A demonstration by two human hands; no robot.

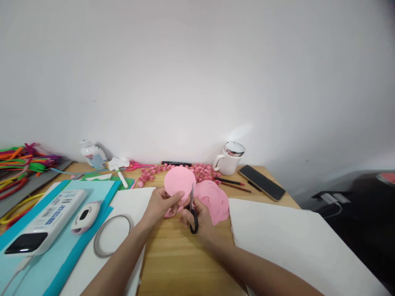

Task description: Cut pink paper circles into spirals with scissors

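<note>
Left hand (162, 202) pinches the pink paper disc (179, 183); right hand (200, 216), closed on the scissors (192, 209), cuts beside it (rotate disc, not blades, short snips).

Room's looking evenly bright w/ soft, diffuse light; wall (197, 74) is glowing pale, dimming a bit toward the corners. Shadows are staying faint, e.g. a soft one lying behind the mug (228, 159), whose lid is catching a small glare. Wide lens is bending the table (185, 263) edges outward; far right side is going dark & slightly blurry.
</note>
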